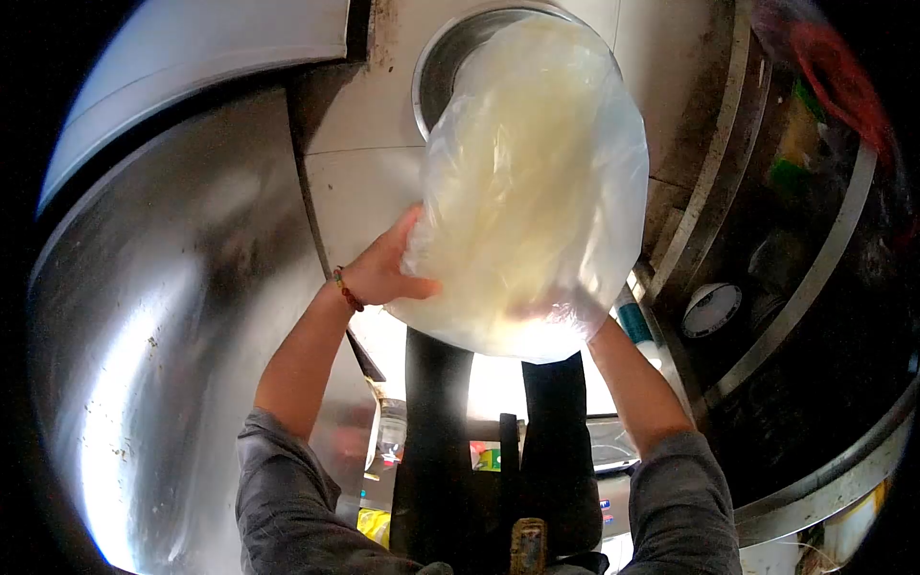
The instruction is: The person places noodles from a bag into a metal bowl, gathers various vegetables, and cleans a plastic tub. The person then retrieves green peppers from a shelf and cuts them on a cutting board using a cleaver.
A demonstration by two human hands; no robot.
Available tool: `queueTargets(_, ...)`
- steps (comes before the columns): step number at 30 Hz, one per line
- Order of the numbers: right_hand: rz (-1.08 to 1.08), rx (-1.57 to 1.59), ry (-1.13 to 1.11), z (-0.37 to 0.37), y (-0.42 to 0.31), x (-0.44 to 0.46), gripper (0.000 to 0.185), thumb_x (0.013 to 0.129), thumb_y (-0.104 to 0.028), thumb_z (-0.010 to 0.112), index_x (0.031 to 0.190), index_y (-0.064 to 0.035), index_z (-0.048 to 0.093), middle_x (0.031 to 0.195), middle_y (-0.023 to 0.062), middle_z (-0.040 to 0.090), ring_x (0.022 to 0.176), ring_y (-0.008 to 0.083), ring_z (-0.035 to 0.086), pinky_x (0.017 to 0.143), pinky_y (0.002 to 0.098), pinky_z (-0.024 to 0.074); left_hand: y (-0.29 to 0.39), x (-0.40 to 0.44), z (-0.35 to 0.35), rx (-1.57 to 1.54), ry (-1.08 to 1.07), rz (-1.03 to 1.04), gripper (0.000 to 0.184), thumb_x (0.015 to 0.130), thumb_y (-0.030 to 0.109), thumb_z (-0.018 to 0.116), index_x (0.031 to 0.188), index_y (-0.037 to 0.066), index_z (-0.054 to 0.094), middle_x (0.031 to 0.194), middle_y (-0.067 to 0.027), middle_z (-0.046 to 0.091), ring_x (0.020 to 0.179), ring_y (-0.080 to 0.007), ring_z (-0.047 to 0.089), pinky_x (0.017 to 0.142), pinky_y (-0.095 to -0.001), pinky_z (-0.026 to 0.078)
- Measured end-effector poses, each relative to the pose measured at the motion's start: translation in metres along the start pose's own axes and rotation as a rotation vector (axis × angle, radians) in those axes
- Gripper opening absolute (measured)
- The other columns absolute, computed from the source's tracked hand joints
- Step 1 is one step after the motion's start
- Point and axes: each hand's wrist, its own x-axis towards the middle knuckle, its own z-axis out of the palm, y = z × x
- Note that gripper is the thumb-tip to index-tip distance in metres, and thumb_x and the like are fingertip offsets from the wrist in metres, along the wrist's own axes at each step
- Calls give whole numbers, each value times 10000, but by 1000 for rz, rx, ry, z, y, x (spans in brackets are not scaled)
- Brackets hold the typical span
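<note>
A large translucent plastic bag [527,182] with pale yellowish contents is held up in front of me; I cannot make out what the contents are. My left hand [388,268] grips its lower left side, thumb in front and fingers partly hidden behind the plastic. Showing faintly through the film, my right hand [556,305] supports the bag's lower right end. Beyond the bag stands a round metal basin [437,81] on the tiled floor, its right part covered by the bag.
A shiny steel surface [182,316] fills the left side. To the right, a dark metal rack [815,259] holds a white bowl [712,310] and a red mesh bag [834,77]. Pale floor tiles [369,192] lie ahead, and my legs are below.
</note>
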Motion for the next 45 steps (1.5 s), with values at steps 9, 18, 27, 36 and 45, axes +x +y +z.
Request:
queueTargets(9, -10, 74, 31, 33, 17, 14, 365, 865, -155, 616, 1186, -22, 502, 1123, 147, 576, 1019, 253, 568, 878, 398, 484, -26, 2, 47, 98, 1, -26, 1111, 613, 47, 778, 1443, 52, 40, 1358, -91, 376, 1260, -185, 344, 1070, -338, 269)
queueTargets(18, -44, 202, 92, -54, 43, -14, 343, 863, -147, 618, 1167, -29, 512, 1108, 149, 577, 995, 260, 576, 858, 404, 498, -23, -10, -12, 243, 53, -15, 894, 622, -36, 703, 1388, 67, 254, 1255, -68, 466, 1190, -175, 413, 1028, -323, 323)
queueTargets(27, 153, 341, 216, -41, 110, -41, 329, 821, -177, 683, 1097, -35, 575, 1002, 85, 612, 888, 194, 610, 819, 372, 526, -86, -17, 24, -106, 46, -79, 1030, 645, -81, 690, 1466, 98, 95, 1389, -59, 377, 1281, -148, 330, 1074, -303, 272)
queueTargets(36, 226, 476, 128, 0, 63, -40, 501, 727, -23, 725, 1182, -33, 517, 1094, 108, 587, 985, 238, 581, 857, 419, 496, -104, -28, 39, -9, 119, -117, 828, 730, 39, 696, 1412, 34, 227, 1357, -159, 430, 1218, -264, 454, 1040, -348, 351)
queueTargets(45, 169, -615, 15, -71, -66, -45, 775, 627, -76, 788, 1293, -12, 396, 1180, 192, 553, 1015, 278, 580, 906, 417, 478, -66, -58, -46, 556, 213, -187, 800, 649, -18, 695, 1356, 24, 323, 1203, -153, 554, 1144, -260, 516, 976, -334, 401)
